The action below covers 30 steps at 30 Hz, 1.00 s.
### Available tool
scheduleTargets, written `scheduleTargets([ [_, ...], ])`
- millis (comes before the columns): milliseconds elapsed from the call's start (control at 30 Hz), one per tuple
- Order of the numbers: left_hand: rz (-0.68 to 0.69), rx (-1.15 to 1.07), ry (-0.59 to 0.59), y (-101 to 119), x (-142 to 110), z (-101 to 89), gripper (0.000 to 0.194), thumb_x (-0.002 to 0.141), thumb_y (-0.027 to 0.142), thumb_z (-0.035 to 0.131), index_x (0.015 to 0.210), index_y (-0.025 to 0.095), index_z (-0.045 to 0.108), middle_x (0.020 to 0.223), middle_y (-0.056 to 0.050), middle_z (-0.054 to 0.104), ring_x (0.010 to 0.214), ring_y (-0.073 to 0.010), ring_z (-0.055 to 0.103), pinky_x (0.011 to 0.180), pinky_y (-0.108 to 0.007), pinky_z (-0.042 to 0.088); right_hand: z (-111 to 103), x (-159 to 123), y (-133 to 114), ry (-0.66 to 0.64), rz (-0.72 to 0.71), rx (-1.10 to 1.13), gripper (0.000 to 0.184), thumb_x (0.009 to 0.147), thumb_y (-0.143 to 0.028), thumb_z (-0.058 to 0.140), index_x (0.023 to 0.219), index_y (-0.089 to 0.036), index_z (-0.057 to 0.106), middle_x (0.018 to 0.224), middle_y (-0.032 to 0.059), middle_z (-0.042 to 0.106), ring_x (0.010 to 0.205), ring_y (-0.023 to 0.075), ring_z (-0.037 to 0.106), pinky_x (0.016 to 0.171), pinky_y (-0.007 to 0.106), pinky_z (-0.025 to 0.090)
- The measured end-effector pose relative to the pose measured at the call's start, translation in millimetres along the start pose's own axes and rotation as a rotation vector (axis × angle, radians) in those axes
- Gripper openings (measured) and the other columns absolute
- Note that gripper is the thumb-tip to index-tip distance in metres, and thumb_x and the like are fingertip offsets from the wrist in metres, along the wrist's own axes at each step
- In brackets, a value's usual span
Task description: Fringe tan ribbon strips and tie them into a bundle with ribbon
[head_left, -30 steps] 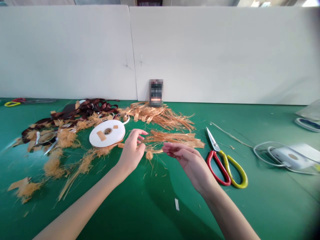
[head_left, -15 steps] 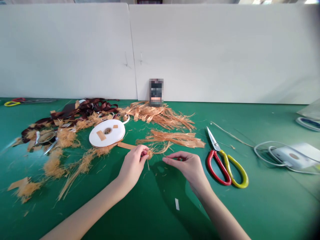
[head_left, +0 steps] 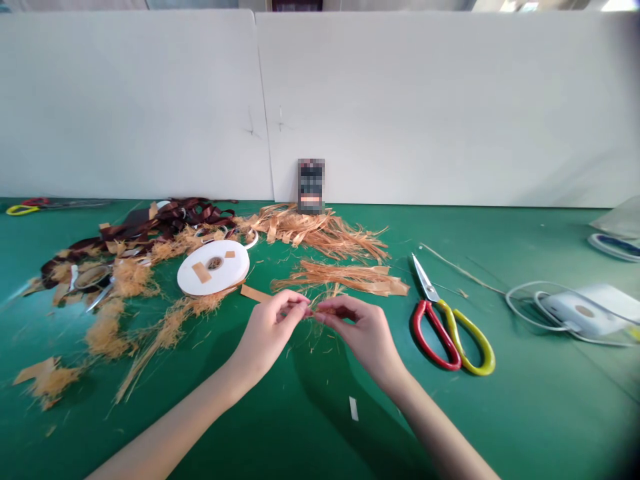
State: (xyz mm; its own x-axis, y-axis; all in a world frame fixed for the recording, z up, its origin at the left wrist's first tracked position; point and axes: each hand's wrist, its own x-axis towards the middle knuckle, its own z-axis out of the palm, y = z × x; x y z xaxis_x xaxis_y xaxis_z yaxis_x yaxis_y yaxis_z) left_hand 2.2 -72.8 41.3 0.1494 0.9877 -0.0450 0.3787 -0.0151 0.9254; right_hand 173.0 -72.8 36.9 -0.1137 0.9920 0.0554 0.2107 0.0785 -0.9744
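My left hand (head_left: 265, 333) is closed in a pinch on the end of a tan ribbon (head_left: 253, 293), which runs out from a white spool (head_left: 231, 275). My right hand (head_left: 361, 328) pinches close against it, its fingertips meeting the left ones around the frayed threads (head_left: 334, 290) of that ribbon. Fingers cover most of the ribbon's end. Just beyond the hands lies a bundle of frayed ribbon pieces (head_left: 350, 277). Right of my right hand, scissors (head_left: 440, 317) with one red and one yellow handle rest with their blades together.
More fringed ribbon (head_left: 325, 233) lies at the back, before a dark upright device (head_left: 311, 187) against the white panel (head_left: 425, 107). Dark brown ribbon (head_left: 200, 212) and fluffy thread waste (head_left: 113, 330) spread leftward. A white box (head_left: 595, 310) with cables sits at right.
My right hand has moved left and now meets my left hand at the ribbon's end. My left hand has shifted slightly right. The loose thread ends are now mostly covered by the fingers.
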Motion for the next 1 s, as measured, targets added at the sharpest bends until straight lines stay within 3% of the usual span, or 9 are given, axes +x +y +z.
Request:
scheduleTargets([
  [67,0.116,0.191,0.056,-9,3,-2.4,0.016,0.088,0.029,0.053,0.1,0.022,0.061,0.1,-0.006,0.07,0.091,-0.0218,0.066,0.085,-0.039,0.05,-8,0,1,0.045,0.012,0.011,0.012,0.072,-0.033,0.073,0.076,-0.022,0.07,0.078,0.0023,0.072,0.072,0.0193,0.065,0.073,0.034,0.052],
  [167,0.31,0.418,0.012,-29,10,-3.9,0.022,0.084,0.024,0.061,0.106,0.023,0.061,0.112,-0.006,0.067,0.106,-0.0248,0.06,0.093,-0.044,0.045,-19,-3,2,0.048,-0.007,0.024,0.016,0.075,-0.036,0.071,0.082,-0.022,0.07,0.087,0.0035,0.071,0.086,0.0206,0.064,0.082,0.035,0.049],
  [267,0.412,0.527,-0.019,-42,15,-3.0,0.009,0.087,0.024,0.057,0.091,0.022,0.065,0.097,-0.004,0.069,0.095,-0.0218,0.06,0.085,-0.038,0.046,-26,-6,2,0.014,0.032,0.169,0.019,0.076,-0.036,0.071,0.089,-0.022,0.067,0.099,0.0041,0.069,0.102,0.0209,0.061,0.089,0.033,0.045],
  [333,0.433,0.586,-0.017,-44,16,-3.1,0.015,0.089,0.022,0.054,0.08,0.022,0.066,0.084,-0.002,0.068,0.084,-0.0195,0.059,0.078,-0.034,0.045,-29,-8,1,-0.016,0.084,0.319,0.018,0.077,-0.034,0.071,0.09,-0.023,0.064,0.099,0.0032,0.066,0.104,0.0198,0.06,0.09,0.031,0.044],
  [500,0.501,0.74,0.046,-43,15,-9.8,0.02,0.09,0.019,0.052,0.077,0.022,0.068,0.075,-0.001,0.068,0.075,-0.0185,0.057,0.068,-0.032,0.039,-35,-9,3,-0.044,0.165,0.622,0.013,0.08,-0.032,0.068,0.087,-0.024,0.061,0.083,-0.0011,0.058,0.09,0.017,0.064,0.086,0.03,0.046],
  [600,0.561,0.797,0.091,-43,15,-13.7,0.019,0.09,0.02,0.053,0.078,0.021,0.068,0.076,-0.001,0.069,0.077,-0.0185,0.058,0.068,-0.032,0.038,-36,-7,4,-0.038,0.166,0.705,0.012,0.079,-0.03,0.068,0.083,-0.022,0.059,0.074,-0.0033,0.051,0.065,0.0111,0.057,0.072,0.028,0.047],
  [733,0.717,0.879,0.117,-42,18,-13.8,0.023,0.091,0.016,0.05,0.079,0.019,0.068,0.074,-0.002,0.069,0.074,-0.0172,0.058,0.066,-0.032,0.037,-36,-4,4,-0.105,0.155,0.661,0.014,0.082,-0.031,0.065,0.084,-0.02,0.057,0.059,-0.008,0.035,0.046,0.0052,0.028,0.05,0.023,0.031],
  [900,0.841,0.935,0.121,-39,21,-10.0,0.029,0.092,0.009,0.044,0.077,0.017,0.067,0.071,-0.002,0.067,0.071,-0.0163,0.056,0.068,-0.032,0.036,-41,4,10,-0.098,0.11,0.43,0.023,0.083,-0.04,0.063,0.088,-0.018,0.056,0.054,-0.0094,0.03,0.047,0.0059,0.027,0.048,0.024,0.02],
  [1000,0.762,0.896,0.051,-37,23,-8.9,0.028,0.092,0.012,0.045,0.075,0.016,0.067,0.073,-0.003,0.067,0.073,-0.0172,0.057,0.071,-0.034,0.035,-44,11,7,-0.091,0.069,0.386,0.022,0.084,-0.039,0.062,0.089,-0.018,0.057,0.053,-0.0099,0.03,0.047,0.0057,0.027,0.049,0.025,0.021],
])
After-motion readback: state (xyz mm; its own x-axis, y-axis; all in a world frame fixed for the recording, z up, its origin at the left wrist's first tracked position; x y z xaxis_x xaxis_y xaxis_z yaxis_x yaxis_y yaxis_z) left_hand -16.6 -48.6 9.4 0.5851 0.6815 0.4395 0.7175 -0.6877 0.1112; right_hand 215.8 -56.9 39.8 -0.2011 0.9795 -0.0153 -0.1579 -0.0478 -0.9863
